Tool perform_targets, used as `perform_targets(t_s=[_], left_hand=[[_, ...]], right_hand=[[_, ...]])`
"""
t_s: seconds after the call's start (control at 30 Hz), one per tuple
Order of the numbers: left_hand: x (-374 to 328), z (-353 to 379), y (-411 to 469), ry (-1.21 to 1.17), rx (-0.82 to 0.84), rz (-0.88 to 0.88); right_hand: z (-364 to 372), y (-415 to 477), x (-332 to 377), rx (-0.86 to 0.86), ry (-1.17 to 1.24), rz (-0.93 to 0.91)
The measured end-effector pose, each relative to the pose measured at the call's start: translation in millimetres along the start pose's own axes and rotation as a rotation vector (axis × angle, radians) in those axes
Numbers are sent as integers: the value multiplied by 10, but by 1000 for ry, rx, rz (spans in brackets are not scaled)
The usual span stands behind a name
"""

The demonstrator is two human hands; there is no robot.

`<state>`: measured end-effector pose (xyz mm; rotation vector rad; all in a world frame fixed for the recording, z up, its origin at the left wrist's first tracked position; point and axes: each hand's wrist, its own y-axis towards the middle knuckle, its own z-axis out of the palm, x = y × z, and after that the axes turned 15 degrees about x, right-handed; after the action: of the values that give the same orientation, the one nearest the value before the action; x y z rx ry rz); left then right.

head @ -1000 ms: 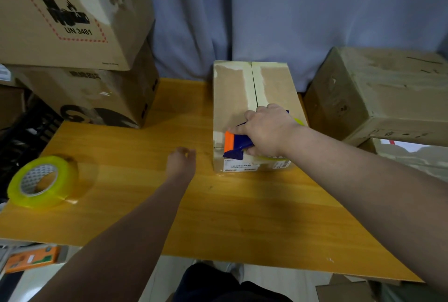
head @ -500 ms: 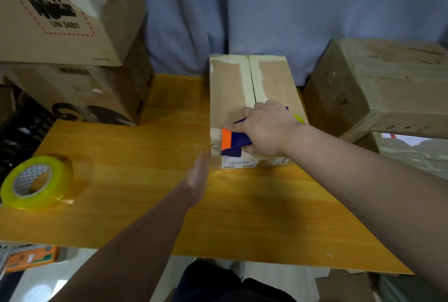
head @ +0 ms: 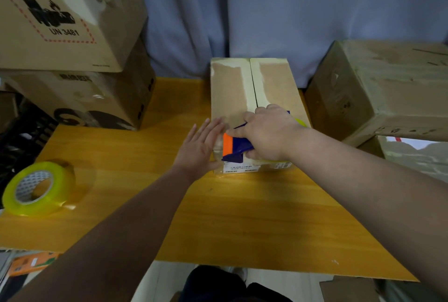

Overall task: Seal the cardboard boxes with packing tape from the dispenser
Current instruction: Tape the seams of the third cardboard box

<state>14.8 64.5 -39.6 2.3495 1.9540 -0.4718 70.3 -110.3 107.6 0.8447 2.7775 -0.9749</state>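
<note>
Grips a blue and orange tape dispenser (head: 237, 148) in the right hand (head: 266, 134), fingers curled over it, on the near end of a narrow cardboard box (head: 230, 93). Lays the left hand (head: 200, 146) open, fingers straight, at that box's near left corner. Shows the box lying lengthwise mid-way along a wooden table (head: 242, 216), with a yellowish tape roll (head: 43, 207) well apart at left.

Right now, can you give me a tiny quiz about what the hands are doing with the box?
1. True or false: the right hand grips the tape dispenser.
2. What colour is the loose tape roll on the table? A red, B yellow, C black.
3. Fill in: the fingers of the left hand are ____ (straight or curled).
Key: 1 true; 2 B; 3 straight.
</note>
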Motion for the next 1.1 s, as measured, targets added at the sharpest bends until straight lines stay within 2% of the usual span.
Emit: perform_targets(t_s=[0.3, 0.57, 0.6, 0.67, 0.77, 0.97, 1.1], left_hand=[[37, -225, -139, -68, -116, 103], [-34, -291, -271, 181, -193, 293], [-54, -281, -284, 191, -161, 268], [-137, -286, -340, 226, 7, 158], [-204, -276, -396, 371, 195, 0], [-316, -362, -464, 349, 244, -108], [-355, -374, -468, 252, 212, -144]], right_hand=[[-50, -14, -56, 21, 43, -1], [-105, -25, -91, 101, 7, -16], [-116, -26, -90, 114, -1, -17], [-130, -25, -71, 133, -18, -21], [-125, -47, -79, 147, -44, -23], [-92, -182, -128, 50, -73, -41], [95, -521, -477, 106, -68, 12]])
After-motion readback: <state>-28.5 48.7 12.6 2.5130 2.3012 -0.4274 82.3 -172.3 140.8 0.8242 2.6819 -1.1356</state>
